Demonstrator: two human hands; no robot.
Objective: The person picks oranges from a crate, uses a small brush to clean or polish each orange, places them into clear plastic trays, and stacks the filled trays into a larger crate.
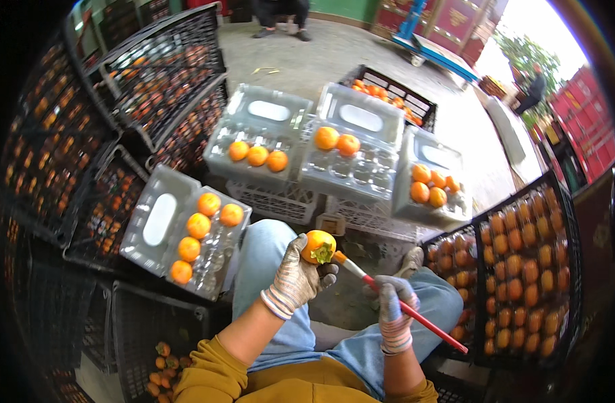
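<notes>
My left hand (298,277), in a striped work glove with grey fingers, is closed around an orange persimmon (313,242) with its green calyx turned to the right. A red-handled paintbrush (421,317) is gripped in my gloved right hand (394,303). Its bristle tip is at or very near the fruit beside the calyx; contact is hard to tell. In front of my knees stand clear plastic clamshell trays (381,176), lids raised, each partly filled with persimmons. Another clamshell (143,225) at my left holds several persimmons (198,226) in its cups.
Stacked black crates (163,74) of persimmons rise at the left, with an open crate (156,312) by my left elbow. At the right stands a crate of packed fruit (522,275). White crates (274,201) support the trays. Beyond are a blue trolley (435,59) and a seated person (280,13).
</notes>
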